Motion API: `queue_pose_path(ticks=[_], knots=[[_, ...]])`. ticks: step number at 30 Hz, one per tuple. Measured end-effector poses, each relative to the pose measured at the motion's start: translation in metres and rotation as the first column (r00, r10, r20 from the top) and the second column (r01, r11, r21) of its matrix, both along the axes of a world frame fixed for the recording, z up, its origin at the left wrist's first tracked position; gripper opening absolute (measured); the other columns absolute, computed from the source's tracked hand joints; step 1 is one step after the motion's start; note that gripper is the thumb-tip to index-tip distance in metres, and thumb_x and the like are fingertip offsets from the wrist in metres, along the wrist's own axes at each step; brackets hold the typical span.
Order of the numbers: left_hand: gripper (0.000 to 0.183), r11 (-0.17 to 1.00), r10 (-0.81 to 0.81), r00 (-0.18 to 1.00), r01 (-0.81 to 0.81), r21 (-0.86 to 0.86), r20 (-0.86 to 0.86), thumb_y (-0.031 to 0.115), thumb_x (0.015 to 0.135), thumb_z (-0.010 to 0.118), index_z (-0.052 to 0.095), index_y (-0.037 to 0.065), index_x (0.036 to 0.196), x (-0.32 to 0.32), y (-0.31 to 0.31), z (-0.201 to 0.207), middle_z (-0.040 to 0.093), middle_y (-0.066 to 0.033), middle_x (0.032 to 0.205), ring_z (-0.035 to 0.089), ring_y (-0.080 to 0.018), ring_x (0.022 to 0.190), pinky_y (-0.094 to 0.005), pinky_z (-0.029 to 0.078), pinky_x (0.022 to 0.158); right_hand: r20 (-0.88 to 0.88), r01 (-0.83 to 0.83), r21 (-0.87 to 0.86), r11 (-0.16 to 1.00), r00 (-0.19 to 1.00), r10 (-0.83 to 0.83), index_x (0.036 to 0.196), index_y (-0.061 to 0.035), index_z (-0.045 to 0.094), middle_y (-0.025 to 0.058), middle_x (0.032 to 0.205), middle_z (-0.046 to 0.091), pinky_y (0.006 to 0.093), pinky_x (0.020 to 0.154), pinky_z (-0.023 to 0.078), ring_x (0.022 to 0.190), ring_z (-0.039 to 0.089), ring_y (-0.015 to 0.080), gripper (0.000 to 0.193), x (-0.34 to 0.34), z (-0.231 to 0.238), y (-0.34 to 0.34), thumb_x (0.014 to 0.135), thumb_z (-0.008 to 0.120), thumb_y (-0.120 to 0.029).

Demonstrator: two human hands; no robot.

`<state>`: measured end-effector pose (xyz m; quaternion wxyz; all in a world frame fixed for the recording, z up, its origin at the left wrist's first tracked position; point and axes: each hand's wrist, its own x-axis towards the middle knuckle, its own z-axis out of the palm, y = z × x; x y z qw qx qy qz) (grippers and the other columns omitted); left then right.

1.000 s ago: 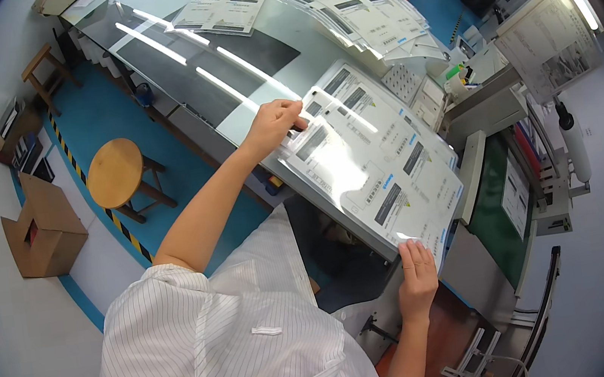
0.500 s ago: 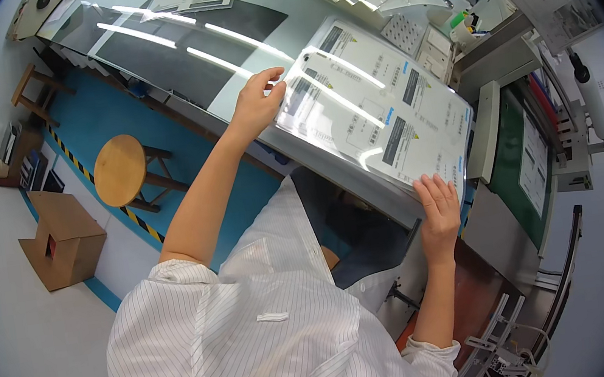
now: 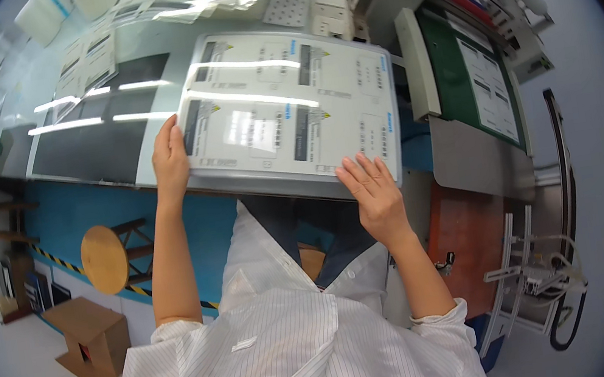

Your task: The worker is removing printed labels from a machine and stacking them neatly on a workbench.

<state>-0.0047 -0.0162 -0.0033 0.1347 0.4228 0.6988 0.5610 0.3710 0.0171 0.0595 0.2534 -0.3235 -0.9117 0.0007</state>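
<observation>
The large printed sheet (image 3: 284, 111) lies flat on the glossy worktable (image 3: 95, 151), near its front edge. The left hand (image 3: 170, 158) grips the sheet's left edge, and the right hand (image 3: 373, 193) rests open, fingers spread, on its near right corner. Squaring the sheet well likely calls for even pressure from both hands, sliding rather than lifting.

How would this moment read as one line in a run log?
left hand: grips printed sheet left edge | right hand: flat on near edge | sheet: on glass table
</observation>
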Motion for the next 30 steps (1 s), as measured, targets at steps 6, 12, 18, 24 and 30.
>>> queue_pose_path(ticks=[6, 12, 18, 24, 30], knots=[[0.046, 0.987, -0.087, 0.995, 0.092, -0.128, 0.046, 0.029, 0.104, 0.036, 0.047, -0.002, 0.137, 0.007, -0.007, 0.015, 0.054, -0.0168, 0.133, 0.051, -0.0246, 0.123, -0.0327, 0.037, 0.104, -0.057, 0.144, -0.017, 0.989, 0.988, -0.145, 0.128, -0.0078, 0.06, 0.0132, 0.138, 0.053, 0.0501, 0.112, 0.027, 0.131, 0.045, 0.0316, 0.039, 0.017, -0.009, -0.001, 0.088, 0.059, -0.008], [0.046, 0.965, -0.177, 0.984, 0.178, -0.194, 0.022, 0.03, 0.105, 0.033, 0.046, 0.001, 0.138, 0.011, -0.007, 0.025, 0.056, -0.0157, 0.129, 0.052, -0.0238, 0.119, -0.0316, 0.037, 0.103, -0.181, 0.322, -0.321, 0.891, 0.902, -0.391, 0.149, 0.0011, 0.023, 0.0254, 0.154, 0.023, 0.0459, 0.113, 0.026, 0.139, 0.032, 0.0381, 0.076, 0.036, -0.025, 0.0, 0.094, 0.057, -0.038], [0.046, 0.955, -0.169, 0.98, 0.136, -0.264, -0.109, 0.031, 0.105, 0.032, 0.049, 0.0, 0.134, 0.011, -0.007, 0.034, 0.058, -0.0187, 0.122, 0.054, -0.0287, 0.113, -0.0349, 0.039, 0.099, -0.273, 0.254, -0.44, 0.861, 0.876, -0.398, 0.149, 0.0001, 0.023, 0.0245, 0.153, 0.025, 0.0414, 0.109, 0.035, 0.136, 0.036, 0.0395, 0.065, 0.033, -0.039, 0.0, 0.099, 0.049, -0.033], [0.042, 0.922, -0.055, 0.935, -0.088, -0.377, -0.351, 0.032, 0.1, 0.04, 0.056, -0.002, 0.119, 0.022, 0.01, 0.052, 0.063, -0.0245, 0.103, 0.058, -0.0402, 0.096, -0.0417, 0.045, 0.086, -0.418, 0.218, -0.493, 0.842, 0.79, -0.449, 0.146, -0.0022, 0.035, 0.0201, 0.149, 0.036, 0.0376, 0.11, 0.033, 0.136, 0.039, 0.0335, 0.048, 0.039, -0.035, 0.0, 0.101, 0.042, -0.019], [0.044, 0.905, 0.073, 0.895, -0.244, -0.347, -0.44, 0.036, 0.099, 0.041, 0.058, 0.0, 0.116, 0.04, 0.019, 0.039, 0.063, -0.025, 0.105, 0.058, -0.0442, 0.099, -0.0464, 0.044, 0.085, -0.398, 0.301, -0.518, 0.801, 0.744, -0.537, 0.136, -0.0003, 0.048, 0.0172, 0.145, 0.043, 0.0357, 0.108, 0.035, 0.13, 0.046, 0.0305, 0.039, 0.102, -0.054, 0.036, 0.1, 0.044, -0.016]])
